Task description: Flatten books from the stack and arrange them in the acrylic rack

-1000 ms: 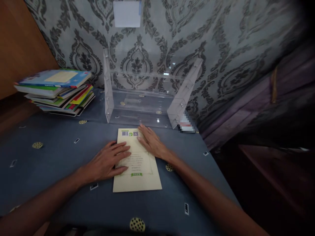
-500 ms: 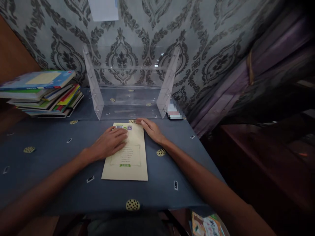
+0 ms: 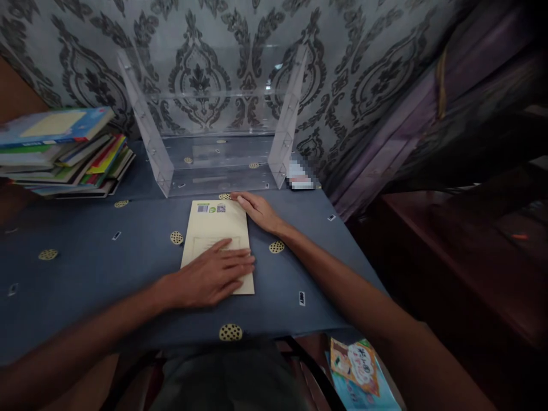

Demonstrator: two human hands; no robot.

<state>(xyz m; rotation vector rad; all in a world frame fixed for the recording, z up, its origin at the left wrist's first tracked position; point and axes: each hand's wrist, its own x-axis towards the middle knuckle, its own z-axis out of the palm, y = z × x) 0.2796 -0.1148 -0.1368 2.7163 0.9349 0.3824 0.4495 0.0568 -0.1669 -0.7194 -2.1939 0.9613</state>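
A cream-coloured booklet (image 3: 218, 225) lies flat on the table, its printed codes and a green mark along the far edge. Across its near half rests my left hand (image 3: 216, 273), palm down with the fingers stretched out, covering most of the framed print. My right hand (image 3: 260, 211) lies at the booklet's far right corner, fingers extended and touching that edge. Just beyond the booklet stands a clear acrylic rack (image 3: 220, 180) with transparent shelves.
A stack of books (image 3: 64, 151) sits at the back left of the patterned blue tablecloth (image 3: 141, 240). Right of the rack lies a small blurred-out item (image 3: 301, 176). Below the table's front edge, colourful books (image 3: 359, 371) show at the right. A purple curtain (image 3: 385, 142) hangs beside the table.
My left hand has slid from the booklet's far left part down to its near half, uncovering the codes. My right hand stays at the far right corner. The view has shifted slightly.
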